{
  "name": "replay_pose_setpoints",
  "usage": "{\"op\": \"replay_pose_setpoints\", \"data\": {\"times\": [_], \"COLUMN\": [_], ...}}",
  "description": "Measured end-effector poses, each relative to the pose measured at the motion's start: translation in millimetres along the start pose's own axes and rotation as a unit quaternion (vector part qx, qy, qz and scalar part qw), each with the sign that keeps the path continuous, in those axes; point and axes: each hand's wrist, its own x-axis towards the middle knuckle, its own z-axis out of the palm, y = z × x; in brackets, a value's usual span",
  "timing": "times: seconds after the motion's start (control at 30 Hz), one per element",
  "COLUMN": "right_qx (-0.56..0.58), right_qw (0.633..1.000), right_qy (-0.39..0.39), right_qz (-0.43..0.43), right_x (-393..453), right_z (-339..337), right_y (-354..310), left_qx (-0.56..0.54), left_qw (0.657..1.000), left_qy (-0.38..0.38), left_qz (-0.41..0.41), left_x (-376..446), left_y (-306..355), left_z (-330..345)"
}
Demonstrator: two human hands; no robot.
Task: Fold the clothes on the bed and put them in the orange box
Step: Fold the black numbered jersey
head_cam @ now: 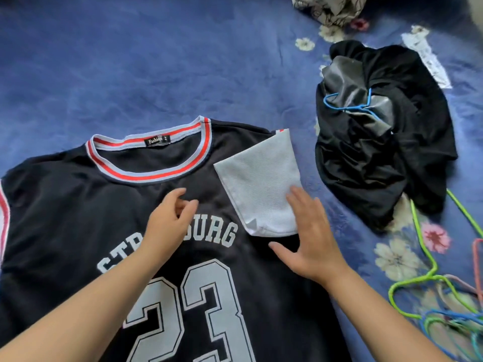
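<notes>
A black jersey [86,210] with a red-and-grey collar and a grey number 23 lies spread face up on the blue bed. Its grey right sleeve [258,184] is folded inward over the chest. My right hand [311,236] lies flat with straight fingers on the lower edge of that sleeve. Over the chest lettering, my left hand [170,220] hovers or rests with loosely bent fingers, holding nothing. No orange box is in view.
A crumpled black garment [376,152] with a blue hanger [347,103] caught in it lies to the right. Several coloured hangers [428,280] are heaped at the lower right. Patterned fabric [329,9] sits at the top edge. The blue floral bedsheet [130,61] stretches beyond the jersey.
</notes>
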Motion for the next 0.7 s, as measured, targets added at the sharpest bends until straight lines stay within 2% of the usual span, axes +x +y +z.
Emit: {"op": "replay_pose_setpoints", "data": {"times": [0.1,0.13,0.27,0.33,0.4,0.5,0.57,0.63,0.67,0.7], "right_qx": [0.006,0.022,0.06,-0.032,-0.127,-0.216,-0.235,-0.205,-0.186,-0.173], "right_qw": [0.983,0.976,0.957,0.966,0.968,0.959,0.955,0.963,0.968,0.97], "right_qy": [-0.062,-0.061,0.041,0.125,0.146,0.156,0.173,0.169,0.156,0.142], "right_qz": [0.174,0.207,0.281,0.223,0.163,0.098,0.053,-0.032,-0.067,-0.091], "right_x": [-5.0,-6.0,5.4,6.0,2.9,-6.1,-10.9,-14.4,-15.8,-16.4], "right_z": [-0.8,2.9,16.5,17.8,18.9,34.0,41.5,43.3,43.2,42.6], "right_y": [16.3,21.2,22.1,24.7,26.4,35.0,36.9,39.9,42.1,43.1], "left_qx": [-0.028,-0.031,-0.106,-0.14,-0.127,0.051,0.138,0.2,0.224,0.232], "left_qw": [0.996,0.995,0.985,0.985,0.99,0.998,0.99,0.978,0.969,0.957], "left_qy": [-0.05,-0.06,-0.028,0.018,0.052,0.024,0.013,0.05,0.069,0.076], "left_qz": [-0.062,-0.078,-0.136,-0.097,-0.041,0.004,0.003,0.026,0.076,0.159], "left_x": [29.2,38.5,72.1,78.3,81.6,84.9,85.5,79.1,74.0,68.5], "left_y": [30.1,40.2,67.2,71.6,72.6,62.5,61.8,71.7,74.6,74.7], "left_z": [23.6,31.9,66.6,69.0,60.0,49.4,53.1,57.3,59.9,63.2]}}
